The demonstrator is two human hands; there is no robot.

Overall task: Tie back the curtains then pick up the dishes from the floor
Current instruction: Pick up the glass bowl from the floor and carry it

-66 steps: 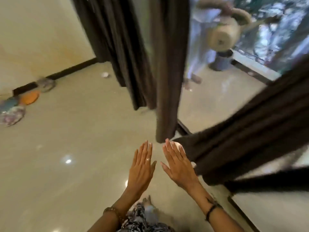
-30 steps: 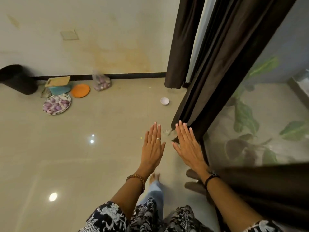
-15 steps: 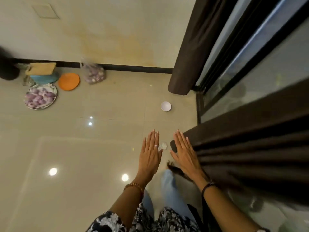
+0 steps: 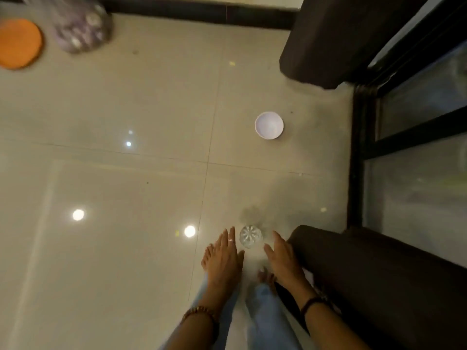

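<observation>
A small clear glass (image 4: 249,236) stands on the tiled floor just ahead of my feet. My left hand (image 4: 223,258) and my right hand (image 4: 284,258) hover flat on either side of it, fingers straight, holding nothing. Farther off a small white bowl (image 4: 269,125) sits on the floor. An orange plate (image 4: 19,42) lies at the far left by the wall. One dark brown curtain (image 4: 326,39) hangs at the top right, and a second dark curtain (image 4: 384,281) bunches beside my right arm.
A blurred plastic bag of purple things (image 4: 80,29) leans near the black skirting (image 4: 197,13). The black-framed glass door (image 4: 414,137) runs along the right. Glossy tiles (image 4: 113,198) with light reflections fill the left and middle.
My head has tilted down toward the floor and moved closer. Both hands have dropped lower to flank the clear glass. The patterned plate and blue dish have left the view.
</observation>
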